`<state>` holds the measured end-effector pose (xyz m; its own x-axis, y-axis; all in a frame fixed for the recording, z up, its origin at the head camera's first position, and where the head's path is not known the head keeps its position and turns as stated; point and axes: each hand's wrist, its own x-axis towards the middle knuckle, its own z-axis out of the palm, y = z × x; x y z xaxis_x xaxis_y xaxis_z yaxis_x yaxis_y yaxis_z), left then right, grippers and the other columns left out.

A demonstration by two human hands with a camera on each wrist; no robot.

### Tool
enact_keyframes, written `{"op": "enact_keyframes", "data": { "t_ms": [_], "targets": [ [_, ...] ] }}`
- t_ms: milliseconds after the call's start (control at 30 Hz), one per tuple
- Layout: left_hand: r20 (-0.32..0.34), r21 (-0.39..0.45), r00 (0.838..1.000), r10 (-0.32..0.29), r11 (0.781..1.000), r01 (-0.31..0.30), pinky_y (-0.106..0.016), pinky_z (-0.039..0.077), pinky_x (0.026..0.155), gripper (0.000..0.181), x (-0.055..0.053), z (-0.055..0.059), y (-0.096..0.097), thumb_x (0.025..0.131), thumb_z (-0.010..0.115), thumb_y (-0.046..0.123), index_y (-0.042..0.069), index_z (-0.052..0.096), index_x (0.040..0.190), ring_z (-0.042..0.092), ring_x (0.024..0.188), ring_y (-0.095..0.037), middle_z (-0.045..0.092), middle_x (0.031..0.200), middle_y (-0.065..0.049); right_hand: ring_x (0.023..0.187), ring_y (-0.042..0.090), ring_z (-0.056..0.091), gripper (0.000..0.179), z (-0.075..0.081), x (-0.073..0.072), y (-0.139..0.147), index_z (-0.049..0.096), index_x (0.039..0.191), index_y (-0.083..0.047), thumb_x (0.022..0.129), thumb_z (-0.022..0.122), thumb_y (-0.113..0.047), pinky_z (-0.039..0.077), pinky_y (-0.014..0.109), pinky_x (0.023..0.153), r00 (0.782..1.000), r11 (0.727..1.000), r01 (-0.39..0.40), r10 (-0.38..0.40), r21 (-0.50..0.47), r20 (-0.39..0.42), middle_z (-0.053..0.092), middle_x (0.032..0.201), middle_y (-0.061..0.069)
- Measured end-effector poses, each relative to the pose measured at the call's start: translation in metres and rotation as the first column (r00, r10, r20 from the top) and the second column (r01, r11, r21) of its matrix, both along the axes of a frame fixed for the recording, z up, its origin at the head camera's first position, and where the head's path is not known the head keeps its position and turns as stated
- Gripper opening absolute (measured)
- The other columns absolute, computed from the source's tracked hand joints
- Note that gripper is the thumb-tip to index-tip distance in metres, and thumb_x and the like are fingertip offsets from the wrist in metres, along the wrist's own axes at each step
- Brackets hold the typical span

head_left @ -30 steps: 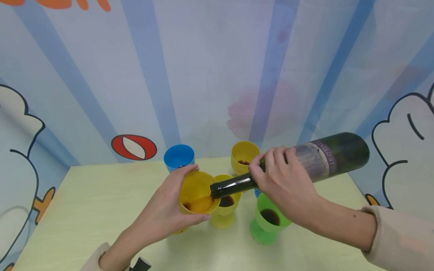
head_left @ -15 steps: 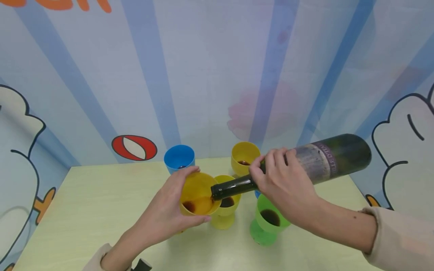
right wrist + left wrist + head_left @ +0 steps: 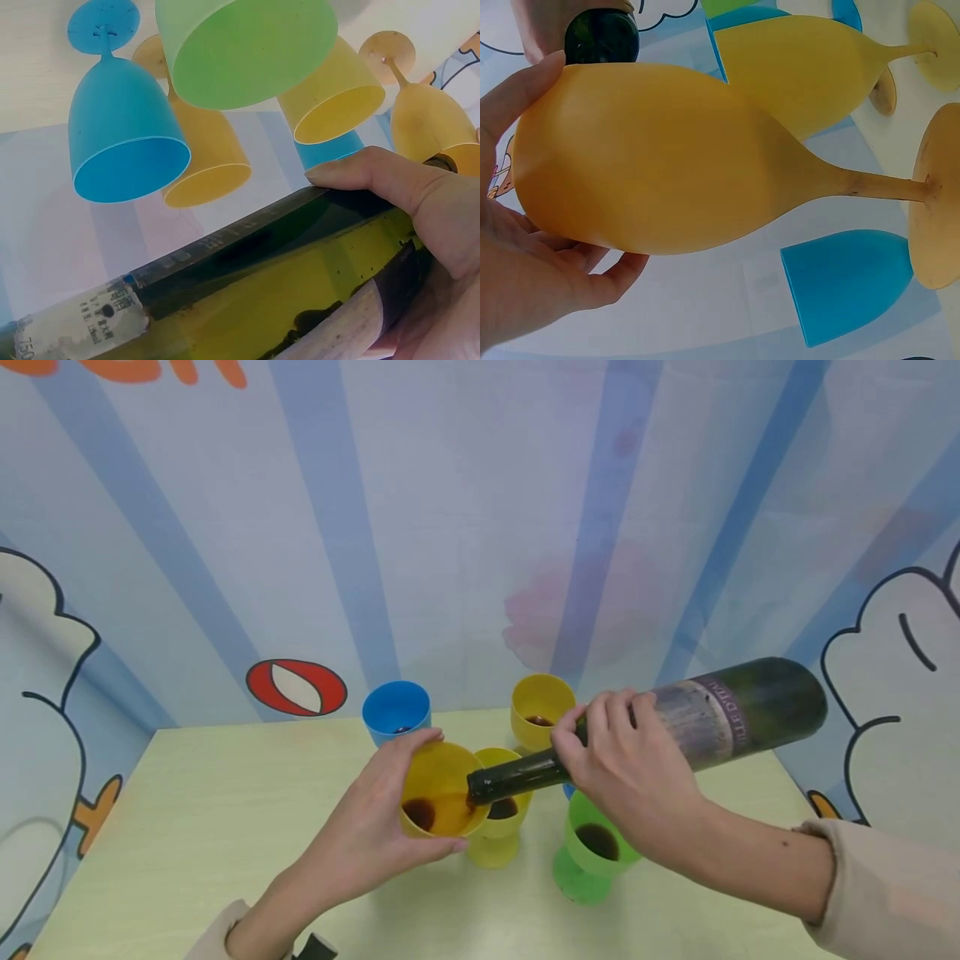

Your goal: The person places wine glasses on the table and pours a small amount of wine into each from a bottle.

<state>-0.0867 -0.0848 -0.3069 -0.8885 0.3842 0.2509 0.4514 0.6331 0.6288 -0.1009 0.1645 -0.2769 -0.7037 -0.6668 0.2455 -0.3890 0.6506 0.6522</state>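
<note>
My left hand [image 3: 371, 814] holds an orange-yellow goblet [image 3: 442, 764] by its bowl, thumb and fingers on opposite sides. In the left wrist view, the same goblet [image 3: 652, 157] shows its stem and round foot. The neck of a dark green wine bottle [image 3: 750, 710] is gripped by my right hand [image 3: 633, 768]. The bottle is tipped leftward, its mouth over the goblet's right inner side. Dark liquid runs from the mouth and pools at the lower left of the bowl. Whether the goblet's foot touches the table is hidden in the head view.
Around the hands stand a yellow goblet [image 3: 495, 852], a green goblet [image 3: 585, 877], a blue goblet [image 3: 396, 706] and another yellow goblet [image 3: 542, 693] at the back. Another blue goblet [image 3: 124, 112] shows in the right wrist view. A printed backdrop [image 3: 465, 527] rises behind the table [image 3: 225, 827].
The dark pool in the held goblet looks more distinct. The bottle's base has shifted slightly right and down, and the goblet slightly right. Both hands keep their hold.
</note>
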Motion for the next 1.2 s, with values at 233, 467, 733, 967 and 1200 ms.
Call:
{"op": "enact_keyframes", "data": {
  "t_ms": [233, 467, 733, 967, 1200],
  "targets": [
    [0.004, 0.002, 1.000, -0.003, 1.000, 0.003, -0.044, 0.042, 0.092, 0.092, -0.0006, -0.0005, -0.0010, 0.059, 0.086, 0.026, 0.010, 0.035, 0.134, 0.044, 0.113, -0.020, 0.045, 0.128, -0.003, 0.081, 0.039, 0.056, 0.047, 0.0013, 0.0011, -0.0017, 0.049, 0.100, 0.004, 0.069, 0.075, -0.020, 0.049, 0.047, 0.073, 1.000, 1.000, 0.007, -0.007, 0.003, 0.005, 0.057, 0.087, 0.030],
    [0.015, 0.001, 1.000, -0.002, 1.000, 0.002, -0.044, 0.043, 0.092, 0.093, -0.0012, -0.0009, -0.0008, 0.059, 0.086, 0.027, 0.009, 0.035, 0.135, 0.044, 0.113, -0.020, 0.045, 0.128, -0.004, 0.080, 0.039, 0.056, 0.054, 0.0022, 0.0015, -0.0031, 0.049, 0.100, 0.003, 0.063, 0.077, -0.026, 0.049, 0.047, 0.072, 1.000, 1.000, 0.008, -0.008, 0.011, -0.002, 0.057, 0.087, 0.029],
    [0.006, 0.002, 1.000, -0.007, 1.000, 0.007, -0.044, 0.042, 0.092, 0.093, -0.0013, -0.0022, -0.0011, 0.059, 0.087, 0.027, 0.008, 0.035, 0.135, 0.044, 0.113, -0.020, 0.045, 0.129, -0.005, 0.080, 0.040, 0.056, 0.056, 0.0032, 0.0026, -0.0040, 0.049, 0.100, 0.003, 0.062, 0.078, -0.027, 0.049, 0.047, 0.073, 1.000, 1.000, 0.018, -0.018, 0.026, 0.007, 0.057, 0.088, 0.029],
    [0.006, 0.000, 1.000, -0.009, 1.000, 0.009, -0.044, 0.042, 0.093, 0.093, -0.0016, -0.0023, -0.0010, 0.059, 0.087, 0.027, 0.007, 0.036, 0.134, 0.044, 0.114, -0.020, 0.045, 0.129, -0.005, 0.081, 0.039, 0.056, 0.055, 0.0031, 0.0021, -0.0037, 0.049, 0.101, 0.003, 0.064, 0.077, -0.027, 0.049, 0.047, 0.073, 1.000, 0.999, 0.018, -0.018, 0.032, 0.010, 0.058, 0.088, 0.029],
    [0.023, 0.005, 1.000, -0.004, 1.000, 0.004, -0.044, 0.042, 0.092, 0.093, -0.0015, -0.0017, -0.0007, 0.059, 0.087, 0.026, 0.007, 0.036, 0.134, 0.044, 0.113, -0.020, 0.045, 0.129, -0.004, 0.081, 0.039, 0.056, 0.056, 0.0034, 0.0018, -0.0037, 0.049, 0.101, 0.003, 0.064, 0.078, -0.027, 0.049, 0.046, 0.073, 1.000, 0.999, 0.020, -0.020, 0.041, 0.016, 0.058, 0.088, 0.029]
  ]
}}
